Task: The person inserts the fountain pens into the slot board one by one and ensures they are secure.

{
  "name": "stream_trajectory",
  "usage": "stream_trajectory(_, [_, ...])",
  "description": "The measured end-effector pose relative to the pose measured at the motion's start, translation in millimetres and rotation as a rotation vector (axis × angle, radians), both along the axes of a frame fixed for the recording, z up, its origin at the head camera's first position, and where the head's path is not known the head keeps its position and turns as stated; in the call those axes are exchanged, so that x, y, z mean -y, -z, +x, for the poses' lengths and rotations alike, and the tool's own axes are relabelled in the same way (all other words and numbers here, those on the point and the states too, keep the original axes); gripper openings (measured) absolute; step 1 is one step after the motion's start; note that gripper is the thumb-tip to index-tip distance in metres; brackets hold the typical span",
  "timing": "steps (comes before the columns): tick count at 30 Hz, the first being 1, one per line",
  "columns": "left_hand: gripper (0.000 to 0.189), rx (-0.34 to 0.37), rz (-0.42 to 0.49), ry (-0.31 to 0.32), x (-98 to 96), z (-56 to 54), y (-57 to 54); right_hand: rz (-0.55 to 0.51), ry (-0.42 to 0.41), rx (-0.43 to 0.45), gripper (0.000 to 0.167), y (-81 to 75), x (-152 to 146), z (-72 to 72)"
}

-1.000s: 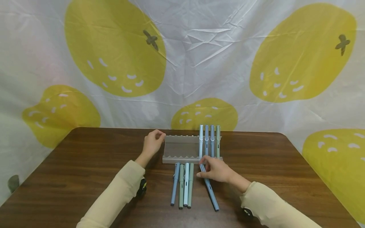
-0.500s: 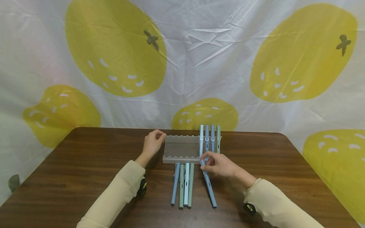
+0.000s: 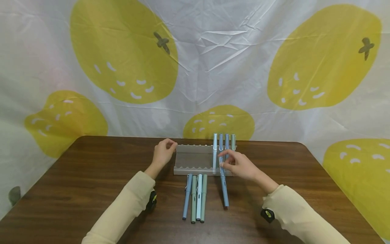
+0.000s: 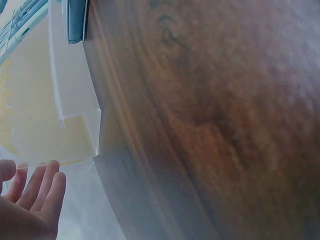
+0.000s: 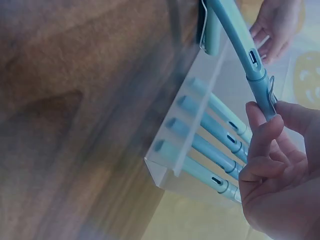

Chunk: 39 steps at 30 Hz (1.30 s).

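My right hand [image 3: 242, 166] pinches a capped blue pen [image 3: 224, 189] near its clip end, between thumb and fingers. The pen slants over the front edge of a clear pen rack [image 3: 190, 172], its lower end pointing toward me. In the right wrist view the same blue pen [image 5: 243, 42] shows its barrel window and wire clip. My left hand [image 3: 164, 152] pinches the back left corner of the rack; in the left wrist view its fingers [image 4: 52, 192] are at the rack's end. Several pens stand in the rack's right part, among them a pale blue pen [image 3: 215, 145].
Several capped pens lie side by side on the brown table [image 3: 100, 179] in front of the rack, including a blue pen [image 3: 187, 196] and a green pen [image 3: 194, 200]. Behind the table hangs a white cloth [image 3: 222, 74] with yellow fruit prints.
My right hand has lifted the blue pen and carried it away from me, up over the rack's front edge, turning it more upright. The left hand stays at the rack's corner.
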<state>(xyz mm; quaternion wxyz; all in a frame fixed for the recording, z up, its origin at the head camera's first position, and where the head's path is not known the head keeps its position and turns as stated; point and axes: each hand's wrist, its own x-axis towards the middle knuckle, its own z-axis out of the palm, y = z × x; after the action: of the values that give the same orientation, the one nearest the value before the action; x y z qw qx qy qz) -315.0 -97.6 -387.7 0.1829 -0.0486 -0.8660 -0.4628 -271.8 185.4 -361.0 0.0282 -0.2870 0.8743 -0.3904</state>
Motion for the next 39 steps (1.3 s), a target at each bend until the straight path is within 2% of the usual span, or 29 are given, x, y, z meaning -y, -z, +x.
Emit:
stream_trajectory(7, [0.017,-0.002,-0.004,-0.003,0.0,0.0,-0.1,-0.022,0.028,-0.040,0.031,-8.8,2.4,-5.3])
stream_trajectory(18, [0.017,-0.003,-0.001,0.000,-0.2,-0.4,0.5,-0.050,0.100,-0.114,0.031,-12.5,10.2,-16.2])
stream_trajectory(28, [0.018,0.001,-0.003,0.001,0.0,-0.1,-0.2,-0.059,0.110,-0.268,0.029,-19.4,16.9,-24.9])
stream_trajectory(34, [0.018,0.006,-0.002,0.007,0.1,1.0,-1.1,-0.066,0.110,-0.312,0.029,-25.5,22.1,-28.4])
stream_trajectory(39, [0.019,0.005,-0.002,0.011,-0.1,1.2,-1.5,-0.091,0.105,-0.384,0.027,-28.2,25.0,-30.4])
